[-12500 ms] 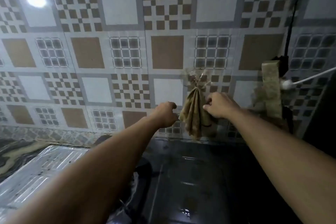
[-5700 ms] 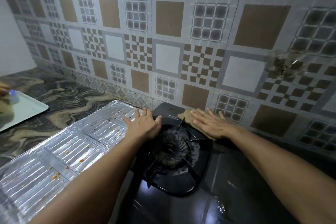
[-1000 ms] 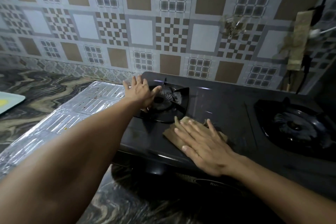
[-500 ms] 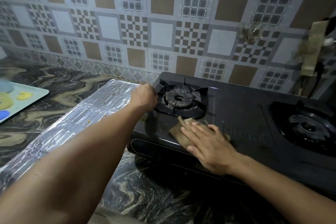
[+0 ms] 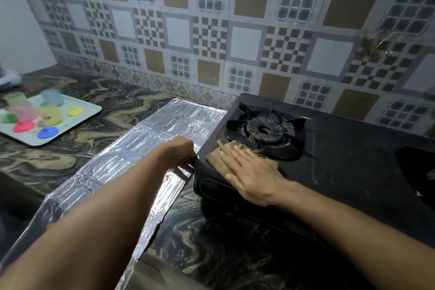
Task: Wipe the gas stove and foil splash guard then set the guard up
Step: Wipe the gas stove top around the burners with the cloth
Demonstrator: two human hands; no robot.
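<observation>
Stove (image 5: 341, 160): black two-burner top on the marbled counter (image 5: 70, 148) against the tiled wall. It looks heavy and rigid with a smooth, likely slick top, so it should stay put under wiping pressure. Take hold at its left edge or front corner.
Guard (image 5: 131, 160): foil sheet lying flat on the counter, touching the stove's left side, flecked with food spots. It looks thin, light and easily creased or torn. Best lifted by two edges with both hands and wiped gently with the sheet supported from below.
Burner (image 5: 266, 128): left ring and pan support, just behind the cloth. Its ridges would snag fabric, so wipe round it.
Right hand (image 5: 254, 172): flat, fingers straight and together, pressing the cloth down at the stove's front-left corner.
Left hand (image 5: 181, 153): at the stove's left edge over the guard, fingers curled. Whether it grips the stove edge I cannot tell.
Cloth (image 5: 221, 155): brownish, folded, soft and limp. It sits under the right palm and sticks out at the fingertips. It needs palm pressure to do its work.
</observation>
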